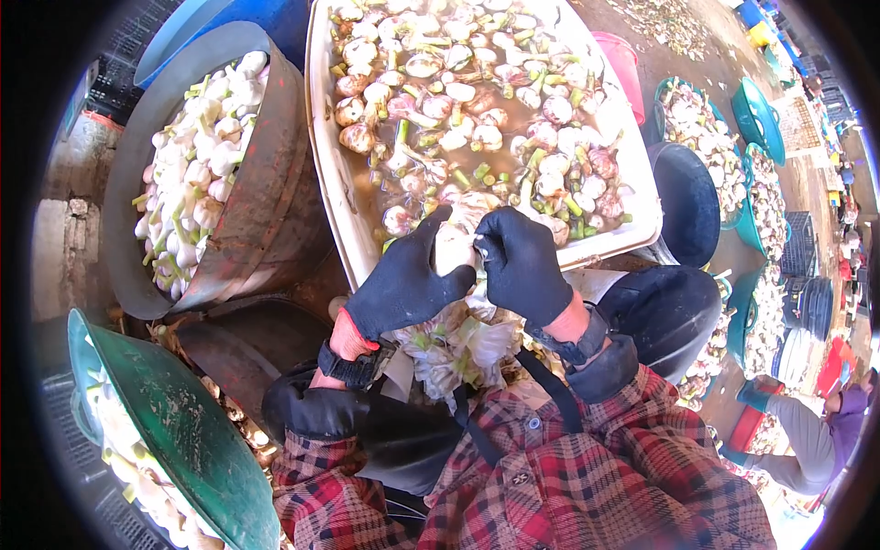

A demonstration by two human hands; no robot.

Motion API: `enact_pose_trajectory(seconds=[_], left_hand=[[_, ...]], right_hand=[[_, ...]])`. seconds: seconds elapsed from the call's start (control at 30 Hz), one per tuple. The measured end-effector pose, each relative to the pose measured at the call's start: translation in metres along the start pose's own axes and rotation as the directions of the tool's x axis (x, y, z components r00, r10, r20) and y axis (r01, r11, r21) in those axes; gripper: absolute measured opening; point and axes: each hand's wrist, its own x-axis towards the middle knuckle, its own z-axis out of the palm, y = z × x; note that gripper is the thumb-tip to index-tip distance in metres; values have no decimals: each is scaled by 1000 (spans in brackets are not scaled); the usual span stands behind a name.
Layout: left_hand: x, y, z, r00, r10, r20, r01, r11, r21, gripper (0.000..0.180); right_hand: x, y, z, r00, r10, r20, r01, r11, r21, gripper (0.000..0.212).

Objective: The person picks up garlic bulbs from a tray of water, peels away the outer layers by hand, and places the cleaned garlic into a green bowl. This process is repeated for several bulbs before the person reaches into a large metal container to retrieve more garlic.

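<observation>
A pale garlic bulb point(452, 249) sits in my left hand point(403, 282), its black-gloved thumb and fingers wrapped round it. Against the bulb's right side, my right hand point(524, 268), also in a black glove, is closed in a pinch; what lies between its fingertips is too small to make out. Both hands are over the near edge of a white tub point(323, 137). Brownish water point(367, 197) in the tub holds many unpeeled garlic bulbs point(486, 137) and cut green stem pieces. Loose papery garlic skins point(449, 353) are heaped below my hands, over my lap.
At left stands a large dark round container point(275, 183) of peeled white garlic; a tilted green basin point(174, 431) with more garlic is nearer. A dark bucket point(687, 206), a pink bucket point(623, 73) and teal basins point(759, 119) line the right. Another person point(816, 440) sits at far right.
</observation>
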Motion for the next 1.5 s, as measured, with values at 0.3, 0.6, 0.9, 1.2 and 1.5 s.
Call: enact_pose_trajectory(seconds=[0.3,0.6,0.9,1.2,1.5], left_hand=[[0,-19,6,888,443,-123,-390,868,308,77],[-2,-2,12,931,193,-310,-119,963,244,50],[-13,5,5,957,176,-230,-266,846,-461,59],[-8,-4,-20,989,73,-129,-134,60,-989,46],[-15,8,-27,919,290,-268,-272,-29,-962,46]], right_hand=[[8,17,8,972,236,10,-235,962,137,4],[6,17,19,970,234,-72,-222,965,140,4],[20,37,15,947,172,-270,-202,975,-90,3],[8,18,-43,849,238,471,-264,965,-12,18],[-31,16,-52,873,88,479,-26,991,-135,26]])
